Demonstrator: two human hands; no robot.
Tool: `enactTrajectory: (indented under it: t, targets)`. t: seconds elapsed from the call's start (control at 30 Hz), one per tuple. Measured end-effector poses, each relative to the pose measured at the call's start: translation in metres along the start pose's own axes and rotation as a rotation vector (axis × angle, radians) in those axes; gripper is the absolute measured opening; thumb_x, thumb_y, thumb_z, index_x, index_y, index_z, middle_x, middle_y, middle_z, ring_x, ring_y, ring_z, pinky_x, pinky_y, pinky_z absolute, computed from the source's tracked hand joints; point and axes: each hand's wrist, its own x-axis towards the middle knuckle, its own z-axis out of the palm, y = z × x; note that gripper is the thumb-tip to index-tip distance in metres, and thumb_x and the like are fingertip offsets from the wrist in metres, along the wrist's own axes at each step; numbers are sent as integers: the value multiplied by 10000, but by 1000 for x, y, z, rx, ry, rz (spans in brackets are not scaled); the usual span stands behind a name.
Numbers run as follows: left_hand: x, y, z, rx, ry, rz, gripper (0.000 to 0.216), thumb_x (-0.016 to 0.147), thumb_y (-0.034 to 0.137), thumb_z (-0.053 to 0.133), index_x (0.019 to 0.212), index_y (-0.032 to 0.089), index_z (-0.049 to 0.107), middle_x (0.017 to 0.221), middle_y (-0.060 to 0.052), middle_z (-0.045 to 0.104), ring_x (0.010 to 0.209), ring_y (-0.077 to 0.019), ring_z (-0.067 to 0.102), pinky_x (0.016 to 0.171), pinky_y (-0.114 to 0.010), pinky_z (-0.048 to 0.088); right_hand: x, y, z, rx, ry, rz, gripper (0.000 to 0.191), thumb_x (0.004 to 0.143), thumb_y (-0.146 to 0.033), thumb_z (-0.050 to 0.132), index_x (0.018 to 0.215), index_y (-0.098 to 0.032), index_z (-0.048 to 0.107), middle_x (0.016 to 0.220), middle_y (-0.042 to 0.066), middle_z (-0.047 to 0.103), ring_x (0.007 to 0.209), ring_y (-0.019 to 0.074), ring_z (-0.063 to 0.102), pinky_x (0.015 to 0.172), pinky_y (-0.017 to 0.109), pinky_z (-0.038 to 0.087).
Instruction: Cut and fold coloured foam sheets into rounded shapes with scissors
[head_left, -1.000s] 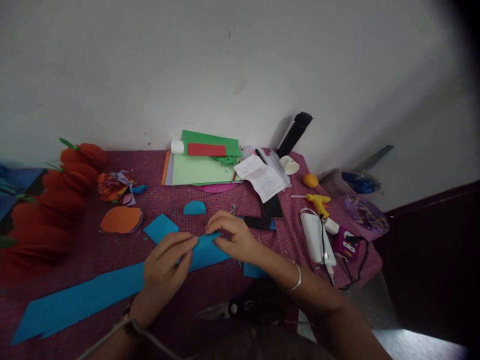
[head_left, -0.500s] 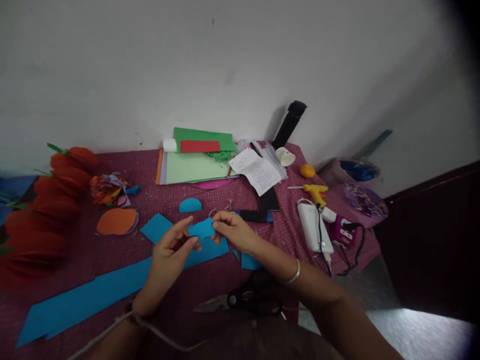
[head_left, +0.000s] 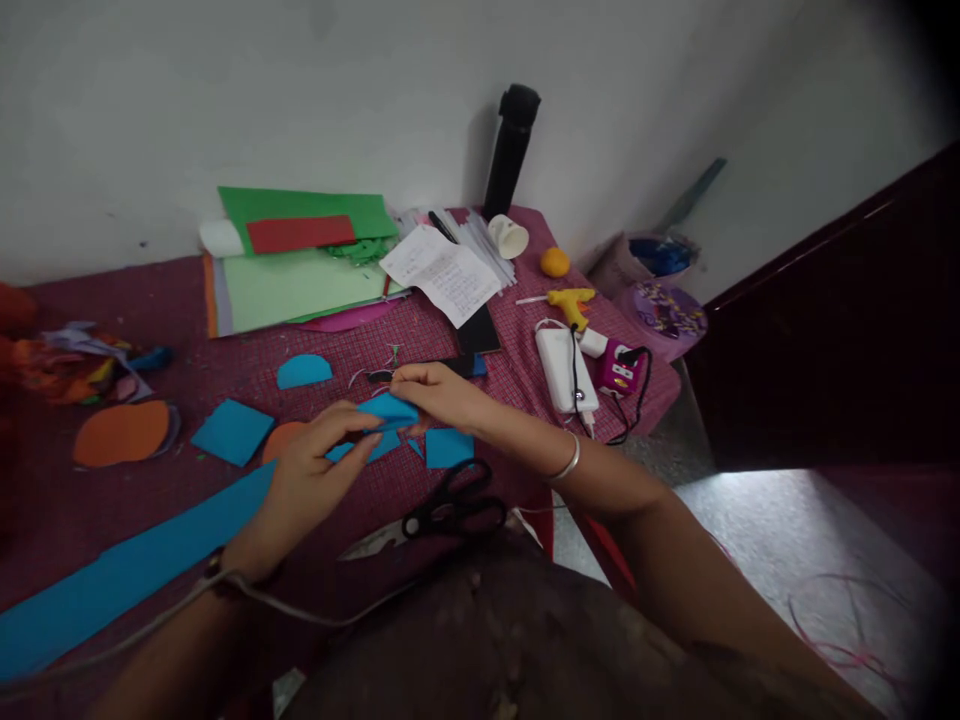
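Between my two hands is a small piece of blue paper [head_left: 390,408], bent along its length. My left hand [head_left: 311,475] pinches its left end between thumb and fingers. At the other end my right hand [head_left: 435,393] grips the paper, some of its fingertips hidden behind it. Below lies a long blue paper strip [head_left: 150,545], partly covered by my left hand. A blue half-round cutout [head_left: 304,371], a blue square [head_left: 232,432] and another blue piece [head_left: 449,448] lie around. Black-handled scissors [head_left: 454,505] rest near the table's front edge.
Orange paper cutouts [head_left: 122,433] and crumpled scraps [head_left: 82,365] lie at left. Coloured sheets [head_left: 292,290], a written note [head_left: 442,270] and a black bottle [head_left: 512,150] are at the back. A yellow glue gun [head_left: 571,304], white power bank [head_left: 564,370] and cables sit right.
The view has turned to the right, so the table things appear further left. The blue paper in my hands, flat before, is now bent over, and my hands stay on it.
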Motion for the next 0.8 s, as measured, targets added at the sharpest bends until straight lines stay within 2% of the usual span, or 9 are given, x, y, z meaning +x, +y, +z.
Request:
enactTrajectory:
  t: [0.07,0.17,0.23,0.33,0.43,0.5,0.63,0.73,0.8]
  targets:
    - [4,3,4,-50,-34,-4,84,801,192,627,808,238,697,805,-5,660,775,-169,631,692,-288,512,-3,1,-11,-69,80,-76,217,928,-228,459,715,-185,467,521,-87,427,437,71,472,449,172,392]
    - [13,0,6,-185,21,-174,20,764,223,674,781,221,663,783,2,657,730,-161,633,671,-285,510,-15,4,-31,-326,170,-164,241,931,-245,451,699,-181,462,554,-75,426,487,71,457,488,179,373]
    - [24,-4,5,-260,88,-326,69,736,234,698,773,218,642,689,21,644,639,-152,626,621,-279,507,-28,9,-43,-536,158,-143,204,920,-206,457,723,-170,497,578,-67,457,511,74,464,517,188,366]
    - [46,-9,8,-328,119,-457,98,684,226,718,740,213,639,578,37,622,535,-145,601,545,-265,491,-48,21,-54,-658,108,-106,129,856,-125,531,734,-147,566,641,-36,541,597,93,517,590,210,380]
    - [69,-11,20,-362,30,-455,80,667,224,718,689,198,645,557,25,627,511,-137,593,527,-254,479,-62,28,-55,-810,88,-132,40,839,-157,600,850,-140,634,794,22,622,734,139,570,689,254,405]
    - [80,-11,32,-367,-54,-455,84,671,245,713,672,184,656,561,8,633,515,-139,598,528,-256,482,-67,29,-53,-989,45,-174,175,832,-205,641,995,-142,642,934,67,632,827,174,596,743,284,427]
    - [90,-14,47,-358,-117,-461,254,666,294,721,882,159,712,766,-43,702,573,-150,629,547,-284,520,-68,25,-47,-1251,-73,-233,391,785,-240,709,1153,-161,603,1083,102,600,928,216,616,762,302,461]
    - [86,-19,41,-311,-21,-433,445,681,314,731,1100,178,663,1035,-81,698,694,-162,659,596,-298,543,-65,23,-41,-1328,-116,-208,393,771,-232,718,1137,-158,594,1058,112,622,921,237,630,730,307,464]
    - [78,-21,30,-270,47,-420,433,698,332,729,1099,184,661,1032,-74,701,726,-172,663,620,-300,547,-63,23,-40,-1329,-147,-152,305,775,-227,702,1055,-152,605,984,105,653,856,234,639,681,297,448]
